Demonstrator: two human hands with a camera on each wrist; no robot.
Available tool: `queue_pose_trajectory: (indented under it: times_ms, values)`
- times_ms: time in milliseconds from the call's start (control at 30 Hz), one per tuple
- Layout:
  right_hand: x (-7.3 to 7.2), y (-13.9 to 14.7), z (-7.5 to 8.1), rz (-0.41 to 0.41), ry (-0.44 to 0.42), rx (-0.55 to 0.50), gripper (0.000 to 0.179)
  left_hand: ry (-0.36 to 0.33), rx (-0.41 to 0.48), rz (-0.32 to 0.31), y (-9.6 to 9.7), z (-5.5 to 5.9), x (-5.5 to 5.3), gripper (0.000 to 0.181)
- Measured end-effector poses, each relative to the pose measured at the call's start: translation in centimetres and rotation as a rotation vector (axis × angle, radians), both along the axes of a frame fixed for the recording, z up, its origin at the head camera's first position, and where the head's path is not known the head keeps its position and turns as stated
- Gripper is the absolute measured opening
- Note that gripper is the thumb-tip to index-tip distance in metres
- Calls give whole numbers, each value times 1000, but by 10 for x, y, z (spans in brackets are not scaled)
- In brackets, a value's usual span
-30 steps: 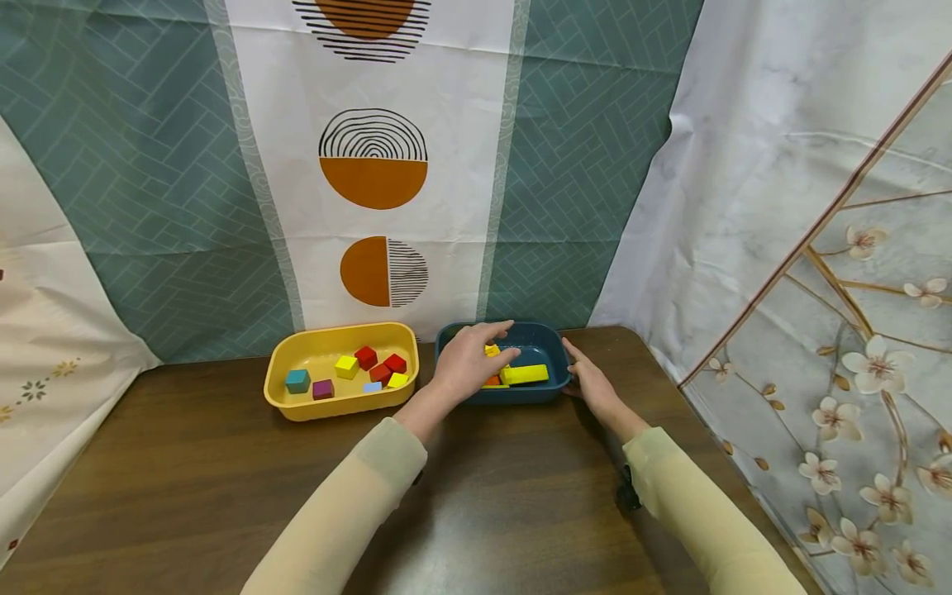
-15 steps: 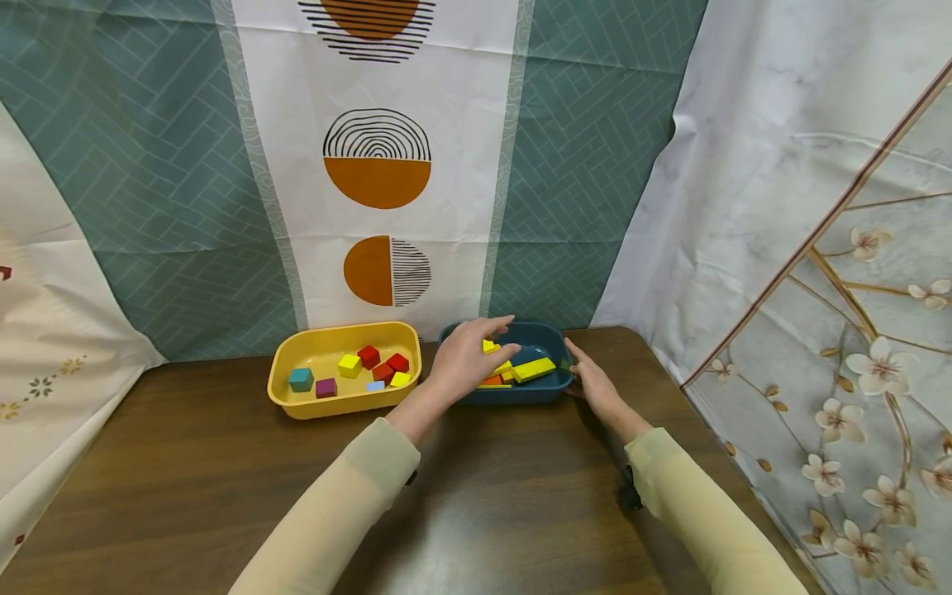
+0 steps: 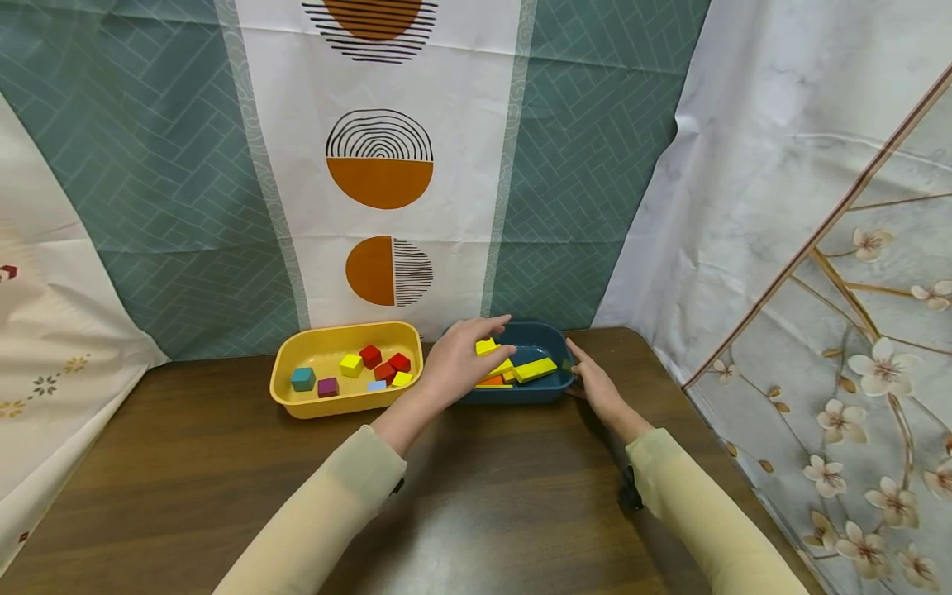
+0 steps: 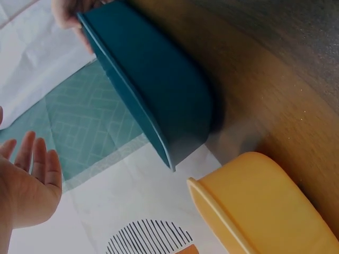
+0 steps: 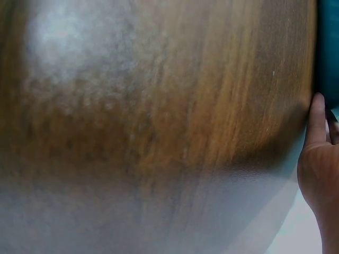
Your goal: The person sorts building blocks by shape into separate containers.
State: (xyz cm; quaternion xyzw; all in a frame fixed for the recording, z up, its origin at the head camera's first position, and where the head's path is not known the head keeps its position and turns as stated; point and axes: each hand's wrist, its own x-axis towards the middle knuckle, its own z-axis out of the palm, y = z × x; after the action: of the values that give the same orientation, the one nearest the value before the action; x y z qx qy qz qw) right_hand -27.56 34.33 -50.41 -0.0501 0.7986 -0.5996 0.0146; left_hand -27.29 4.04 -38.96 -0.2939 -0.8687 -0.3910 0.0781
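A dark blue plastic bin [image 3: 521,396] stands at the back of the table. Inside it lie a long yellow block [image 3: 535,369] and more yellow and orange blocks, partly covered by my left hand [image 3: 454,355]. That hand hovers over the bin's left end, thumb and fingers spread apart with nothing between them. In the left wrist view the hand [image 4: 32,185] is held away from the bin's rim, fingers loosely bent. My right hand [image 3: 598,388] touches the bin's right end. In the right wrist view a straight finger [image 5: 316,119] meets the bin's outer side.
Left of the blue bin stands a yellow bin [image 3: 338,406] holding several cubes, among them a teal cube [image 3: 302,379], a purple cube [image 3: 328,387] and a red cube [image 3: 370,356]. A patterned cloth [image 3: 461,165] hangs directly behind both bins. The brown wooden table [image 3: 476,487] extends toward me.
My left hand has drawn slightly left, uncovering more blocks. The long yellow block in the blue bin has turned to a slant. My right hand stays at the bin's right end.
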Motion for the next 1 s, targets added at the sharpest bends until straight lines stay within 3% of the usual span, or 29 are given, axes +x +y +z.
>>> queue_pose_trajectory:
  times_ms: [167, 433, 700, 1000]
  values:
    - [0, -2, 3, -2, -21, -25, 60, 5, 6, 1, -5, 2, 4, 56]
    - [11, -11, 26, 19, -60, -65, 61, 39, 10, 19, -19, 4, 14, 55]
    - [-4, -4, -2, -6, -3, -10, 59, 58, -10, 48, -46, 0, 24, 54]
    - [1, -1, -4, -28, 37, 24, 57, 115, -47, 75, -84, -9, 32, 56]
